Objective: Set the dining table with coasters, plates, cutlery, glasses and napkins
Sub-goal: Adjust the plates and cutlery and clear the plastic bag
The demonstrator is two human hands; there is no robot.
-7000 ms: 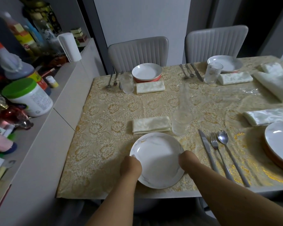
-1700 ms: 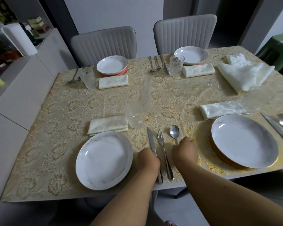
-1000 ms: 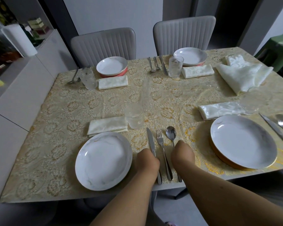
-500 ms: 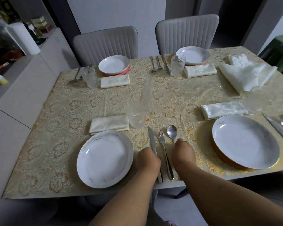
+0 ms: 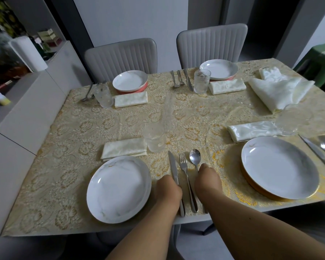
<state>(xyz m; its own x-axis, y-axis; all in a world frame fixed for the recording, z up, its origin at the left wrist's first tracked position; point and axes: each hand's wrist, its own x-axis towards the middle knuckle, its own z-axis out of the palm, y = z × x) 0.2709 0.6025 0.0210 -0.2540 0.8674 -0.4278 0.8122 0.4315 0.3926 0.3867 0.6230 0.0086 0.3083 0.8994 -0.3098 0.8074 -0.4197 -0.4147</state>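
Four plates (image 5: 118,188), four glasses (image 5: 202,81), five napkins (image 5: 124,149), two chairs (image 5: 121,57)

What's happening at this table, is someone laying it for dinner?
Yes. A person is setting a four-place table. Their left hand rests on the knife and their right hand on the spoon, with the fork lying between them, beside the near plate. A folded napkin and a glass sit above that plate. The other three places already have plates, napkins, cutlery and glasses.
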